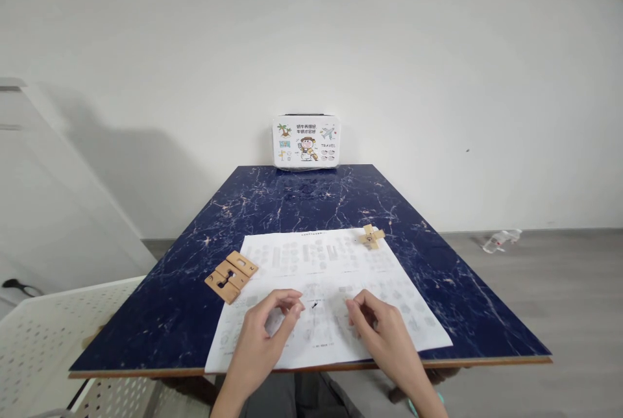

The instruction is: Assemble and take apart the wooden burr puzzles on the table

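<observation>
A large printed sheet of paper (321, 275) lies at the table's near edge, covered in faint grey figures and small text. My left hand (270, 327) hovers over its lower left part, fingers curled and thumb drawn close to the fingertips. Over the lower right part is my right hand (382, 327), thumb and index finger pinched together. Whether anything is between the fingers of either hand does not show. A tiny black thing or mark (314, 305) is on the paper just right of my left fingertips. Flat wooden puzzle pieces (232, 276) with cut-outs overlap the sheet's left edge. A wooden cross-shaped puzzle (372, 237) sits on its upper right corner.
The dark blue marbled table (302, 200) reaches back to a pale wall. A white printed case (306, 141) stands upright at its far end. A perforated white basket (43, 340) is at the left, and a clear plastic bottle (501, 241) lies on the floor at the right.
</observation>
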`<state>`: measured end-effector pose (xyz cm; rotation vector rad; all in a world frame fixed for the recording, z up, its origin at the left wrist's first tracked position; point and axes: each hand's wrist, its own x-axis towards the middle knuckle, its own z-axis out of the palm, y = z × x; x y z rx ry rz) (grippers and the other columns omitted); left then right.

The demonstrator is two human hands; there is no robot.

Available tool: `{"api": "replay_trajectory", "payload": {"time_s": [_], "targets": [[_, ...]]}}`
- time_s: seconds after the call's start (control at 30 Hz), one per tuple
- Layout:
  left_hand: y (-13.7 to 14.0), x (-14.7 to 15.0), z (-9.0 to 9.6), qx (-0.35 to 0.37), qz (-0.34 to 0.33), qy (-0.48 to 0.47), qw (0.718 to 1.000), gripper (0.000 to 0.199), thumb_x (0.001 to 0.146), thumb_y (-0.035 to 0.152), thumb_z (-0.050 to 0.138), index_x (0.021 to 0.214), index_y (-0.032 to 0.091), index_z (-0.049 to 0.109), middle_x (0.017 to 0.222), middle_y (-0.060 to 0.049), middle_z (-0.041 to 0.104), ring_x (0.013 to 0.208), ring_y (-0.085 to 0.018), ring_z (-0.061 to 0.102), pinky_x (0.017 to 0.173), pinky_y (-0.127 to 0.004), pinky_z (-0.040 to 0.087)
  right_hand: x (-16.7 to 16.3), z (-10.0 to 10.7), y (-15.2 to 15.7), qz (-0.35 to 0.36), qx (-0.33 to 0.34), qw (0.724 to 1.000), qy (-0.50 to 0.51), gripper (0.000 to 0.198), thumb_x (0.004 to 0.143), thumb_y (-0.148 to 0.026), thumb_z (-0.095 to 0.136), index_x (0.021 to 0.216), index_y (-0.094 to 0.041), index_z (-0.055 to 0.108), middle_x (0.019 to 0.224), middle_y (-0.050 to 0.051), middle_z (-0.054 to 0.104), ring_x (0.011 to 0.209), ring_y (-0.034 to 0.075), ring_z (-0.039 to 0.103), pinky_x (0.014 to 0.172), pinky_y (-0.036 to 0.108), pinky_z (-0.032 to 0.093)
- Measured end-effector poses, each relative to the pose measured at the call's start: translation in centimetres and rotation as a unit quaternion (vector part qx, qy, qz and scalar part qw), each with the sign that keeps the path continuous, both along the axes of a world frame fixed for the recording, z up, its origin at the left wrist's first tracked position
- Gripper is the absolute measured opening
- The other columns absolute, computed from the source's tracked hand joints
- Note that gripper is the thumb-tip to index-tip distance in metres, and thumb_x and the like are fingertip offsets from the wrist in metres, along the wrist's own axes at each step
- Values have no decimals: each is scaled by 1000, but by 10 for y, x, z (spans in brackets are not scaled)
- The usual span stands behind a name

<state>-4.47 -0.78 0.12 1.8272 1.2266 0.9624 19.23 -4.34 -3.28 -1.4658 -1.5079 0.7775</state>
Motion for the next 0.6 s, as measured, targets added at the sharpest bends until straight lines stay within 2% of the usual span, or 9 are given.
{"api": "replay_trajectory", "payload": {"time_s": [0.1, 0.3, 0.47, 0.6], "targets": [[0, 0, -1, -7, 1, 6, 1000, 27, 98, 46, 61, 108, 23, 71, 99, -5, 78, 93, -23, 73, 88, -34, 55, 1, -4, 0, -7, 13, 1000, -8, 45, 105, -53, 43, 72, -22, 45, 62, -2, 50, 59, 15, 44, 59, 28, 31], [0, 0, -2, -5, 1, 8, 1000, 25, 98, 46, 61, 108, 24, 70, 98, -3, 77, 93, -22, 72, 89, -33, 54, 2, -10, 1, -15, 49, 998, -35, 49, 104, -49, 46, 67, -24, 25, 60, -6, 29, 56, 13, 32, 56, 28, 25], [0, 0, -1, -8, 1, 13, 1000, 27, 99, 47, 60, 108, 24, 70, 99, -4, 77, 93, -22, 72, 89, -33, 53, 1, -11, 1, -16, 57, 997, -42, 49, 104, -46, 47, 66, -24, 26, 60, -6, 29, 55, 12, 33, 56, 28, 25], [0, 0, -2, -15, 2, 13, 1000, 28, 99, 48, 59, 108, 23, 70, 100, -5, 77, 94, -23, 72, 85, -33, 54, 0, -8, 0, -25, 46, 998, -25, 45, 103, -49, 50, 69, -23, 34, 61, -6, 37, 56, 12, 38, 56, 26, 29]]}}
